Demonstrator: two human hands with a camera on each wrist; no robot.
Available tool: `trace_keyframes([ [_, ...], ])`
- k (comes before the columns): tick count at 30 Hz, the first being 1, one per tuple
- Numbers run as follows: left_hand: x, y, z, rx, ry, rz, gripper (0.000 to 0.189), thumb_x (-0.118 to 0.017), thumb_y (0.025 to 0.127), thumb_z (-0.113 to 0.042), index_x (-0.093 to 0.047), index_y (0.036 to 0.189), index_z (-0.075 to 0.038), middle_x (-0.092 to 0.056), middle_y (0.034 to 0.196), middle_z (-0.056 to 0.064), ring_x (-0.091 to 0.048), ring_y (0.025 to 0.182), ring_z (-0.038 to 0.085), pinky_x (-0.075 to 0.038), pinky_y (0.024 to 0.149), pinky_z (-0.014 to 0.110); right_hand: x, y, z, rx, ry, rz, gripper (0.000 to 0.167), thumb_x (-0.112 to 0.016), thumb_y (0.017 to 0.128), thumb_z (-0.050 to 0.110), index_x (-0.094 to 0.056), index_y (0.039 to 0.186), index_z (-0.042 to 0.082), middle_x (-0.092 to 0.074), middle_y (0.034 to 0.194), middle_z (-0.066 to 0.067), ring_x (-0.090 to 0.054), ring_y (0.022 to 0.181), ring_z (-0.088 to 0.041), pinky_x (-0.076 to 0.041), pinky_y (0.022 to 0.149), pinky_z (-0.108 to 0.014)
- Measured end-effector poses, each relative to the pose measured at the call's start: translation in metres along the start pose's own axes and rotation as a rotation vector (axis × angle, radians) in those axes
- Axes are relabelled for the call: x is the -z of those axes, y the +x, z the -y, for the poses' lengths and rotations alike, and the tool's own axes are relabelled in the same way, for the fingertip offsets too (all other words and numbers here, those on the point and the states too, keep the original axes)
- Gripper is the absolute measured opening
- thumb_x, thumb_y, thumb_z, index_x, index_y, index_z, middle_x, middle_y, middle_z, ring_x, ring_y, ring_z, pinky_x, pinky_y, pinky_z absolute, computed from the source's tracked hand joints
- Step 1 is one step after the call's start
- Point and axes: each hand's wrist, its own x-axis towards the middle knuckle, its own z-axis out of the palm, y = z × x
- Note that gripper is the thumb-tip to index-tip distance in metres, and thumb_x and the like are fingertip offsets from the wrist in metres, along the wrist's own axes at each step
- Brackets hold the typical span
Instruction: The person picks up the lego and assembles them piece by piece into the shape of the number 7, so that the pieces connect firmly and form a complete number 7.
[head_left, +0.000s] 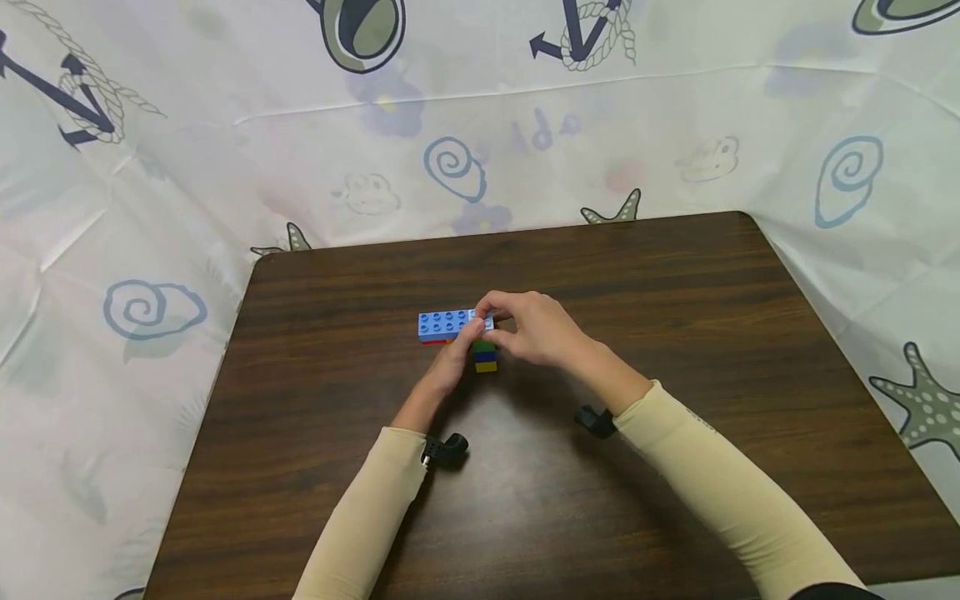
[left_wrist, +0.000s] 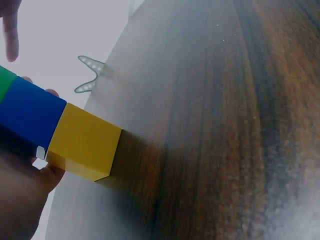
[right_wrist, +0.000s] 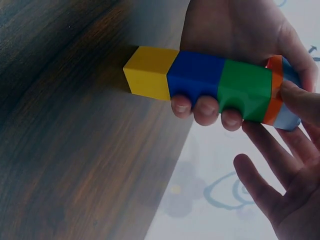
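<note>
A tower of toy building bricks stands upright on the table, with a yellow brick (right_wrist: 149, 72) at the bottom, then a dark blue brick (right_wrist: 195, 74) and a green brick (right_wrist: 245, 90). Over these lie a thin orange layer (right_wrist: 273, 102) and a long light blue studded brick (head_left: 442, 323), which juts out leftward with red beneath it (head_left: 433, 342). My left hand (head_left: 450, 362) grips the tower, fingers wrapped around behind it and thumb near the top. With thumb and forefinger, my right hand (head_left: 543, 327) pinches the top's right end; its other fingers are spread.
The dark wooden table (head_left: 600, 483) surrounds the tower, its far edge well behind the hands. A white patterned cloth (head_left: 525, 158) hangs behind and beside it. Each wrist carries a small black camera (head_left: 447, 451).
</note>
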Motion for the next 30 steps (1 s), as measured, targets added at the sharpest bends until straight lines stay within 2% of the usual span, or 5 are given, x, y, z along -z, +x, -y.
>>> trace_keyframes([
  [6, 0.001, 0.002, -0.002, -0.001, 0.013, 0.047, 0.054, -0.032, 0.102, -0.035, -0.051, 0.131, 0.007, -0.048, 0.137, 0.021, -0.042, 0.124, 0.027, -0.021, 0.114, 0.044, 0.000, 0.000, -0.003, 0.027, -0.007, -0.013, 0.022, -0.074, 0.089, 0.022, -0.064, 0.109, 0.021, -0.072, 0.102, 0.001, -0.069, 0.092, -0.019, -0.051, 0.076, -0.037],
  [11, 0.001, -0.001, -0.005, 0.015, 0.014, 0.023, 0.065, -0.036, 0.101, -0.050, -0.046, 0.136, 0.004, -0.045, 0.140, 0.017, -0.038, 0.127, 0.025, -0.019, 0.113, 0.047, -0.001, 0.000, -0.003, 0.044, -0.009, -0.016, 0.022, -0.075, 0.089, 0.022, -0.063, 0.108, 0.020, -0.071, 0.105, 0.000, -0.069, 0.097, -0.022, -0.052, 0.074, -0.038],
  [15, -0.005, -0.007, -0.003, -0.133, -0.115, -0.169, 0.069, -0.040, 0.094, -0.067, -0.049, 0.123, -0.005, -0.056, 0.111, 0.006, -0.049, 0.103, 0.020, -0.033, 0.095, 0.047, 0.000, 0.000, -0.002, 0.019, -0.013, -0.007, 0.024, -0.075, 0.089, 0.021, -0.062, 0.108, 0.020, -0.071, 0.108, -0.002, -0.069, 0.099, -0.021, -0.051, 0.074, -0.038],
  [20, -0.012, -0.016, -0.003, -0.228, -0.302, -0.399, 0.046, -0.043, 0.095, -0.056, -0.058, 0.088, -0.014, -0.049, 0.068, -0.002, -0.044, 0.062, 0.013, -0.036, 0.060, 0.030, 0.000, 0.000, -0.002, 0.015, 0.007, 0.004, 0.024, -0.074, 0.089, 0.020, -0.060, 0.109, 0.020, -0.071, 0.110, -0.003, -0.069, 0.101, -0.021, -0.051, 0.073, -0.037],
  [30, -0.014, -0.019, -0.012, -0.223, -0.437, -0.301, 0.044, -0.042, 0.101, -0.039, -0.050, 0.076, -0.004, -0.030, 0.058, -0.003, -0.024, 0.047, 0.012, -0.013, 0.049, 0.033, 0.000, 0.000, -0.004, 0.023, 0.032, -0.006, 0.024, -0.075, 0.089, 0.018, -0.060, 0.107, 0.019, -0.071, 0.109, -0.005, -0.069, 0.100, -0.024, -0.050, 0.071, -0.037],
])
